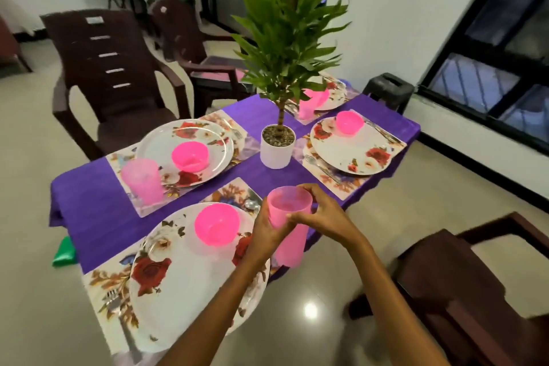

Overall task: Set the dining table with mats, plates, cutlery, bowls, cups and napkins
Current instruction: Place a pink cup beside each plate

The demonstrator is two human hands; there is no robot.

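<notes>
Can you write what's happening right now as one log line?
step: placing cups | hands: left hand and right hand grip pink cups | position: above near place setting's right edge

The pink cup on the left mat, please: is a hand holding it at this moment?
No. The pink cup on the left mat stands alone; both hands grip pink stacked cups at the table's near right.

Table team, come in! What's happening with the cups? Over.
Both hands, left and right, grip stacked pink cups. Held beside near plate. Nothing blocking.
</notes>
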